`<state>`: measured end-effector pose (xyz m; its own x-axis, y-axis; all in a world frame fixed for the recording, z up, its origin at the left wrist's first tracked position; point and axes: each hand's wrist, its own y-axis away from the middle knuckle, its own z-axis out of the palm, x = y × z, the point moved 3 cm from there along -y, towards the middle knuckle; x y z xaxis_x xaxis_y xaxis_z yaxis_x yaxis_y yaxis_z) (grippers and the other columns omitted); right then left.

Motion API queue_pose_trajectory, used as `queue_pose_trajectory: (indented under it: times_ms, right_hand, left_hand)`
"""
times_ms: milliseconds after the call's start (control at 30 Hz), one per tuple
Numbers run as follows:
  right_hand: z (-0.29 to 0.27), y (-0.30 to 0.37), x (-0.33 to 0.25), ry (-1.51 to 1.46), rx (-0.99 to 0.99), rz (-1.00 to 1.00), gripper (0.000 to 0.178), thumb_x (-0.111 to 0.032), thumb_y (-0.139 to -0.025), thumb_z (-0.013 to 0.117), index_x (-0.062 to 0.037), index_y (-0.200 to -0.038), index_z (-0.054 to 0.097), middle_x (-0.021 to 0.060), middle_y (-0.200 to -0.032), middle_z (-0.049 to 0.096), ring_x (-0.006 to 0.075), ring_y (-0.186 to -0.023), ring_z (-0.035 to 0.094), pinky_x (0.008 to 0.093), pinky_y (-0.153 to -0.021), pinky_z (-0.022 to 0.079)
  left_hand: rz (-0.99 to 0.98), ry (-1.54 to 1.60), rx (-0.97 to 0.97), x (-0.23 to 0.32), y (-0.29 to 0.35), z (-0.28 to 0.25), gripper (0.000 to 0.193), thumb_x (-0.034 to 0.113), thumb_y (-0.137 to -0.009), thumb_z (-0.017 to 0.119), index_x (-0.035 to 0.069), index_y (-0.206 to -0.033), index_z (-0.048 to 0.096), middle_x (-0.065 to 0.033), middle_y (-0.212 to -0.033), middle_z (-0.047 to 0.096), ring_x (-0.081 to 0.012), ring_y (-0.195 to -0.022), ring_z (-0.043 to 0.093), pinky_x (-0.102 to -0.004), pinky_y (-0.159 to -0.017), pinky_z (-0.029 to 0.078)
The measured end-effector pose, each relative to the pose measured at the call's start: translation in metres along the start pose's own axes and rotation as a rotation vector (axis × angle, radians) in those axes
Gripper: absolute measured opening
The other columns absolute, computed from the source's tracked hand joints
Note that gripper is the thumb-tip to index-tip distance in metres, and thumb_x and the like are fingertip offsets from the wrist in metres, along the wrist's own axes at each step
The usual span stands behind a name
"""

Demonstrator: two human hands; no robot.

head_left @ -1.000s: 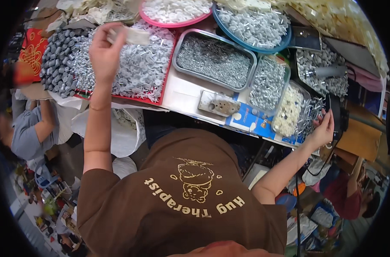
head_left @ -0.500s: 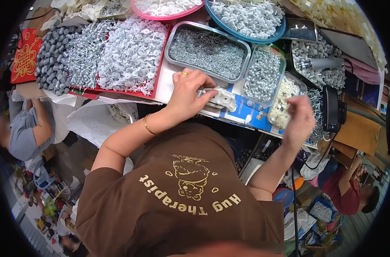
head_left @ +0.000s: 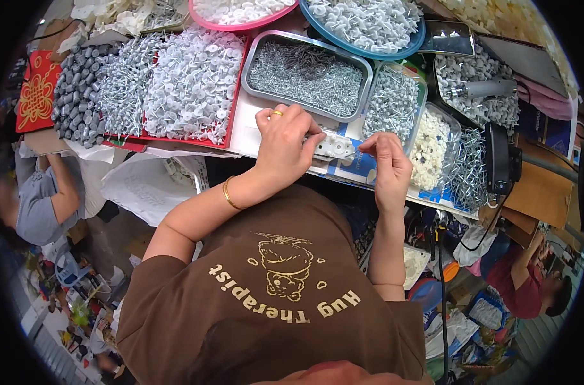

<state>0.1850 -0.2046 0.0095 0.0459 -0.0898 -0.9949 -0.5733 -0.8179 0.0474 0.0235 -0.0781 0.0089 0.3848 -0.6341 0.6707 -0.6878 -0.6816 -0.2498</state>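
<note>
Over the table's front edge my left hand [head_left: 287, 142] grips a flat white plastic part [head_left: 335, 146] by its left end, thumb toward me. Small round holes show along the part's face. Close to the part's right end, the thumb and fingers of my right hand [head_left: 389, 168] are pinched together. Whatever that pinch holds is too small to name. Just behind the part stands a grey metal tray [head_left: 367, 91] of small screws. Right of my right hand is a clear tub [head_left: 455, 133] of small cream-coloured plastic pieces.
Red trays [head_left: 230, 128] of white-headed nail clips and grey plugs [head_left: 80, 90] fill the left. Behind are a pink basin [head_left: 199, 20] and a blue basin [head_left: 421, 40]. A silver electric screwdriver [head_left: 490, 88] lies at right. Two people sit at either side; a white sack [head_left: 138, 186] hangs front left.
My right hand has moved left, from beside the tub of cream pieces to the right end of the white part, its fingers now pinched. My left hand keeps its grip.
</note>
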Motion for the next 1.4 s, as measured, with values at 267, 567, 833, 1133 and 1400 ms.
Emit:
queue_pose_trajectory:
  times_ms: [267, 567, 833, 1133, 1400]
  right_hand:
    - [0.004, 0.004, -0.009, 0.098, 0.036, -0.086, 0.038, -0.021, -0.108, 0.051, 0.0058, -0.087, 0.067, 0.0076, -0.094, 0.062, 0.0140, -0.086, 0.061, 0.0284, -0.079, 0.050]
    - [0.008, 0.002, -0.024, 0.511, -0.260, -0.401, 0.015, -0.015, -0.095, 0.064, -0.0034, -0.090, 0.072, 0.0105, -0.102, 0.065, 0.0265, -0.094, 0.060, 0.0352, -0.081, 0.049]
    - [0.011, -0.006, -0.038, 0.771, -0.274, -0.480, 0.021, -0.024, -0.081, 0.077, -0.0088, -0.095, 0.075, 0.0095, -0.118, 0.064, 0.0331, -0.111, 0.055, 0.0413, -0.098, 0.038]
    - [-0.028, -0.055, -0.001, 1.007, 0.245, -0.467, 0.013, -0.014, -0.087, 0.075, -0.0047, -0.095, 0.072, 0.0086, -0.095, 0.069, 0.0279, -0.093, 0.060, 0.0374, -0.089, 0.044]
    - [-0.032, -0.017, -0.049, 0.555, 0.186, -0.309, 0.008, -0.002, -0.097, 0.064, 0.0038, -0.101, 0.069, 0.0049, -0.094, 0.066, 0.0122, -0.087, 0.061, 0.0251, -0.080, 0.049]
  left_hand:
    - [-0.027, 0.063, -0.075, -0.004, -0.003, -0.001, 0.015, 0.009, -0.078, 0.077, 0.011, -0.079, 0.063, -0.0011, -0.084, 0.057, -0.0233, -0.089, 0.054, -0.0430, -0.086, 0.027]
    - [-0.035, 0.043, -0.048, -0.004, -0.001, 0.001, 0.014, 0.011, -0.078, 0.077, 0.010, -0.079, 0.062, -0.0014, -0.083, 0.058, -0.0238, -0.086, 0.054, -0.0431, -0.085, 0.027]
    - [-0.005, 0.027, -0.019, -0.006, 0.001, -0.001, 0.015, 0.011, -0.079, 0.076, 0.011, -0.081, 0.062, -0.0019, -0.085, 0.057, -0.0243, -0.089, 0.054, -0.0438, -0.085, 0.027]
    - [0.010, 0.053, -0.038, -0.006, 0.008, -0.002, 0.016, 0.020, -0.085, 0.075, 0.013, -0.095, 0.064, -0.0015, -0.091, 0.059, -0.0238, -0.097, 0.056, -0.0450, -0.090, 0.028]
    - [-0.230, -0.734, 0.401, -0.107, -0.030, -0.142, 0.018, 0.035, -0.084, 0.076, 0.017, -0.088, 0.074, -0.0043, -0.100, 0.067, -0.0261, -0.102, 0.060, -0.0486, -0.094, 0.029]
